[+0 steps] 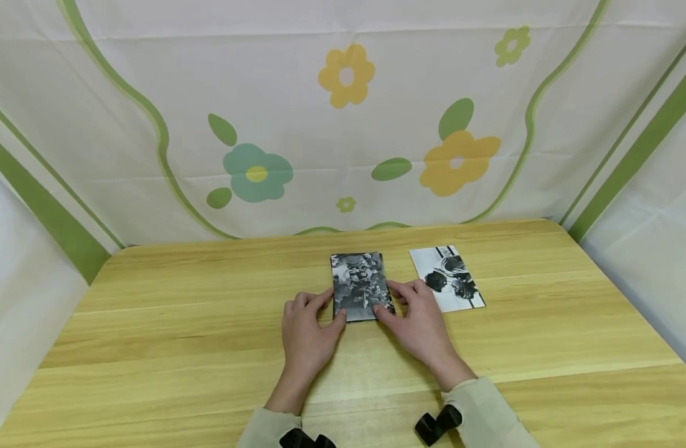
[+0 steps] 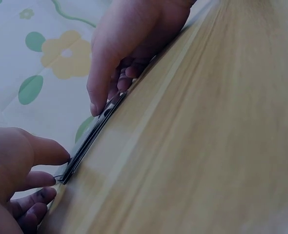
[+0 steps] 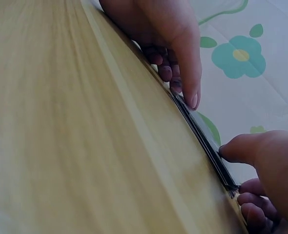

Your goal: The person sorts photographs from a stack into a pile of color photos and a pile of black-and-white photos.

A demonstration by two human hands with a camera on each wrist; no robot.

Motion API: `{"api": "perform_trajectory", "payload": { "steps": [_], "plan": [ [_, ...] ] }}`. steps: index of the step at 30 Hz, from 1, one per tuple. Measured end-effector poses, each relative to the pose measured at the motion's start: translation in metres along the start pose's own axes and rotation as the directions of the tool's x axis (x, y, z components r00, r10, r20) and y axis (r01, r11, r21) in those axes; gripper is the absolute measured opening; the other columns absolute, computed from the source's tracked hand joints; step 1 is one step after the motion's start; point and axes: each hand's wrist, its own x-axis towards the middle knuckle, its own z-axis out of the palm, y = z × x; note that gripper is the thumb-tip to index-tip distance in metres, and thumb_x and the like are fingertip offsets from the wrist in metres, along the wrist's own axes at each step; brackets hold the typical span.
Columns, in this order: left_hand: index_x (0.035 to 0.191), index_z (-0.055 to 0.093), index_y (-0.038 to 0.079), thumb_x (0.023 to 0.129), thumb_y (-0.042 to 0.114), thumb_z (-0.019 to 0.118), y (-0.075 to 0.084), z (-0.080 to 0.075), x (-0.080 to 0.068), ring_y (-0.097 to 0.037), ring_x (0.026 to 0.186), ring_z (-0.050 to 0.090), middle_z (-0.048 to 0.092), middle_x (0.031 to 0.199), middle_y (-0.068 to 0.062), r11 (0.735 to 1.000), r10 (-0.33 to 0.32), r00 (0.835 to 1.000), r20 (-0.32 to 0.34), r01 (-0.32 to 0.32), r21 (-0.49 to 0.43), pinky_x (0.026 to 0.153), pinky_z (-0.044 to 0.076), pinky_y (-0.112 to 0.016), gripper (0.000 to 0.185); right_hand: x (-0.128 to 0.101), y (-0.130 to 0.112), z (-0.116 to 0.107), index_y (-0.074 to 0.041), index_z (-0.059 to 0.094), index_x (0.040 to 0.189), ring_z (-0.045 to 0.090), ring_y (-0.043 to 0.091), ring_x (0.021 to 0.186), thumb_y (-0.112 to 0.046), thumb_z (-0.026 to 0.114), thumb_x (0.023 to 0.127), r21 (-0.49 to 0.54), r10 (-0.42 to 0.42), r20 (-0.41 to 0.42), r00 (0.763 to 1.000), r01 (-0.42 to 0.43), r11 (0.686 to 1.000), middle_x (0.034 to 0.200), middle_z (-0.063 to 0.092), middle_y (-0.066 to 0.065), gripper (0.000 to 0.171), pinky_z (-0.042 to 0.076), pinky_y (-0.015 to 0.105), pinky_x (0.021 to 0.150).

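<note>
Stack of printed cards, held at both sides on a wooden table

Item 1: stack of cards, several layers thick, the top one bearing a busy black-and-white picture. Location: toward the table's far edge, directly between the two hands. Layers show along the near edge in both wrist views and look slightly uneven at the corners. Whether the stack lies fully on the table or is slightly raised cannot be told.

Item 2: left hand. Clamped on the stack's left side, thumb on the near left corner, forefinger along the edge.

Item 3: right hand. Clamped on the right side, thumb on top near the near right corner, fingers along the edge.

Item 4: single white card, black flower-like print, flat on the table to the right of the stack, apart from it; one corner hidden behind the right hand.

Item 5: wooden table, bearing all cards.

Step in hand, as judged: steadying or squaring the stack. The next move would seem to call for even, light pressure from both sides, keeping the edges flush and the top card from sliding.
</note>
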Motion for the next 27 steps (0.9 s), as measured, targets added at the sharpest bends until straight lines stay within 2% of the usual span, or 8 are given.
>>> {"api": "perform_trajectory", "payload": {
  "steps": [14, 27],
  "plan": [
    [0.132, 0.078, 0.009, 0.089, 0.021, 0.084, -0.0007, -0.0003, -0.0011, -0.027, 0.101, 0.053, 0.067, 0.104, -0.006, 1.000, 0.014, 1.000, -0.008, -0.014, -0.009, 0.088, 0.044, -0.045, 0.044, -0.0011, -0.0013, -0.0002, -0.012, 0.065, 0.149, 0.053, 0.021, 0.100, -0.033, 0.083, 0.093, -0.020, -0.017, -0.003, 1.000, 0.017, 1.000, 0.122, 0.061, 0.008, 0.062, 0.044, 0.036, 0.084],
    [0.132, 0.077, 0.008, 0.090, 0.020, 0.084, -0.0008, -0.0006, -0.0008, -0.027, 0.103, 0.053, 0.068, 0.104, -0.006, 1.000, 0.017, 1.000, -0.003, -0.017, -0.023, 0.089, 0.043, -0.045, 0.044, -0.0011, 0.0014, 0.0008, -0.011, 0.064, 0.150, 0.052, 0.018, 0.096, -0.033, 0.083, 0.094, -0.011, -0.055, -0.015, 0.998, 0.054, 0.998, 0.120, 0.061, 0.007, 0.063, 0.045, 0.035, 0.084]
  ]
}}
